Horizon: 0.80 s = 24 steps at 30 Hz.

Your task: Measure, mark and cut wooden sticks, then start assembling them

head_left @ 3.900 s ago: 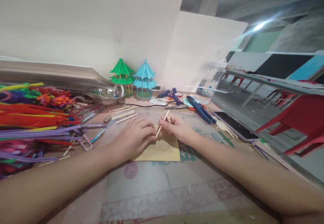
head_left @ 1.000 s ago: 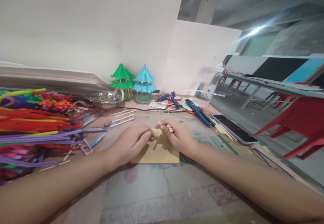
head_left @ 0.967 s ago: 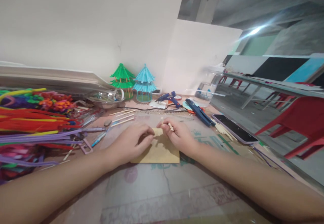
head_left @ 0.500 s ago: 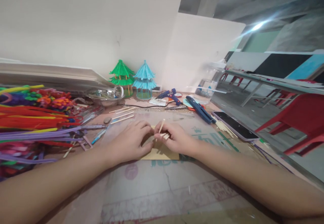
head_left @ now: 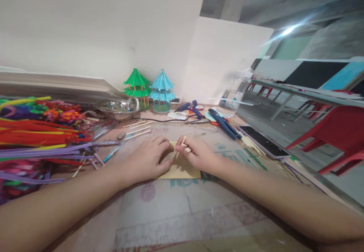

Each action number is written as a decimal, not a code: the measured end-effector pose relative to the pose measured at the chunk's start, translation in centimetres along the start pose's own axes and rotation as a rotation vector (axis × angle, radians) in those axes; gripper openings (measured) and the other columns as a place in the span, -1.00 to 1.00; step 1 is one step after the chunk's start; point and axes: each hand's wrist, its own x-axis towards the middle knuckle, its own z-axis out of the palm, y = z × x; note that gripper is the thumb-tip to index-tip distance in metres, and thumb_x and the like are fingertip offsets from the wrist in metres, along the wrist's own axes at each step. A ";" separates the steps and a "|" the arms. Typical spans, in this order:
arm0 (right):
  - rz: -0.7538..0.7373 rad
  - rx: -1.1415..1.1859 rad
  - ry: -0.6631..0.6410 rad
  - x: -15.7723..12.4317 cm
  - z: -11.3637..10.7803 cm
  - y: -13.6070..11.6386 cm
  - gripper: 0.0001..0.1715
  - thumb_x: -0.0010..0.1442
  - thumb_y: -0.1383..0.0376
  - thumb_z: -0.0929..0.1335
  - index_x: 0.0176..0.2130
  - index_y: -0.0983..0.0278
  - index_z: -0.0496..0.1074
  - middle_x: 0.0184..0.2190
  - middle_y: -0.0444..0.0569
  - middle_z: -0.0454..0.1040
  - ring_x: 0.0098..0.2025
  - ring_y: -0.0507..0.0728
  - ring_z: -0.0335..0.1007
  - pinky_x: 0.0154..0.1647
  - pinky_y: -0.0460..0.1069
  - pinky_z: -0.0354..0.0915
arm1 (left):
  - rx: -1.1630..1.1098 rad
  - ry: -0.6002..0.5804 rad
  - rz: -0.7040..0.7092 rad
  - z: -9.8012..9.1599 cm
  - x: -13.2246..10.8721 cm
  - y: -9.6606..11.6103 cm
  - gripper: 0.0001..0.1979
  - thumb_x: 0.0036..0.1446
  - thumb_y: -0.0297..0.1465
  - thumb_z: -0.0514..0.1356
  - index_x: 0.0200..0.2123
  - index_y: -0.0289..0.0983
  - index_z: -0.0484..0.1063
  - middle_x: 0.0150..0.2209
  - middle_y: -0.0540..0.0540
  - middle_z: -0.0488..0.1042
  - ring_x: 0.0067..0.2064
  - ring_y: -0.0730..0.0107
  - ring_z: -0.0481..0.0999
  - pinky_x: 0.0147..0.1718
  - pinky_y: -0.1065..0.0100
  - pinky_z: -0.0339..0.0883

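A yellow card (head_left: 182, 172) lies on the table between my hands. My left hand (head_left: 152, 157) rests over its left side, thumb and fingers apart and curved, with nothing seen between them. Above the card's right part, my right hand (head_left: 195, 152) is closed on short pale wooden sticks (head_left: 184, 142), whose ends poke out of the fingers. More pale sticks (head_left: 138, 133) lie beyond my left hand.
Colourful pipe cleaners (head_left: 36, 134) fill the left side. Green (head_left: 136, 83) and blue (head_left: 162, 88) paper pagodas stand behind. A glue gun (head_left: 190, 107), a blue stapler-like tool (head_left: 223, 123) and a phone (head_left: 264, 142) lie at the right. A red chair (head_left: 335, 130) stands beyond.
The sticks in my right hand have tilted and show less length above the fingers. My right hand has shifted very slightly; my left hand looks unmoved.
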 end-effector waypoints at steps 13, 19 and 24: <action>-0.031 -0.016 -0.021 0.0 0.0 0.6 -0.84 0.22 0.42 0.22 -0.37 0.22 0.29 -0.52 -0.13 0.47 -0.48 0.06 0.38 -0.42 -0.10 0.24 | 0.005 0.010 0.013 0.2 0.0 -0.2 -0.81 0.19 -0.32 0.05 -0.25 -0.26 0.41 -0.22 -0.12 0.43 -0.14 0.23 0.41 -0.12 0.19 0.30; 0.035 -0.067 0.052 0.7 -0.1 1.5 -0.85 0.22 0.40 0.22 -0.39 0.24 0.29 -0.49 -0.05 0.47 -0.43 0.11 0.37 -0.39 -0.05 0.21 | 0.027 0.004 -0.017 0.1 0.1 -0.2 -0.78 0.16 -0.33 0.07 -0.18 -0.27 0.42 -0.19 -0.13 0.44 -0.13 0.20 0.40 -0.10 0.15 0.29; 0.011 -0.010 0.018 0.5 0.0 1.4 -0.84 0.22 0.41 0.23 -0.38 0.22 0.30 -0.55 -0.13 0.44 -0.47 0.07 0.38 -0.42 -0.09 0.22 | 0.035 -0.016 -0.009 -0.1 0.2 0.0 -0.79 0.18 -0.32 0.06 -0.21 -0.27 0.42 -0.21 -0.12 0.43 -0.14 0.21 0.40 -0.12 0.19 0.30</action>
